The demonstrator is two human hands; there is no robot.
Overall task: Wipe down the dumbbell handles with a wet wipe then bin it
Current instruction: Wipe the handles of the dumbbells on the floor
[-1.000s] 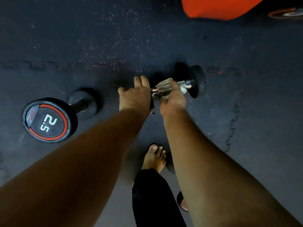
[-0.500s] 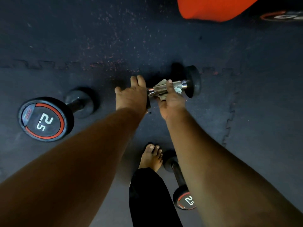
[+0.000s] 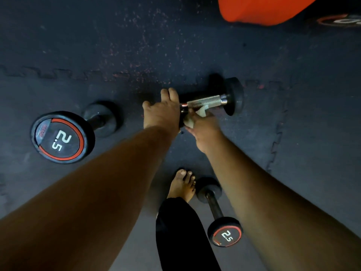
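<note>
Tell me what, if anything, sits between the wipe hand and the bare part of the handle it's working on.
Nothing visible does. The right hand holds the crumpled white wet wipe against the near side of the knurled chrome dumbbell handle, whose bare length runs clear to the black rubber end weight. The left hand steadies the other end.

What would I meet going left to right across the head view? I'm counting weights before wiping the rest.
Black dumbbell with red-ringed 2.5 end cap → left hand steadying a dumbbell end → white wet wipe held in the right hand → bare knurled chrome handle → that dumbbell's black rubber far head.
</note>
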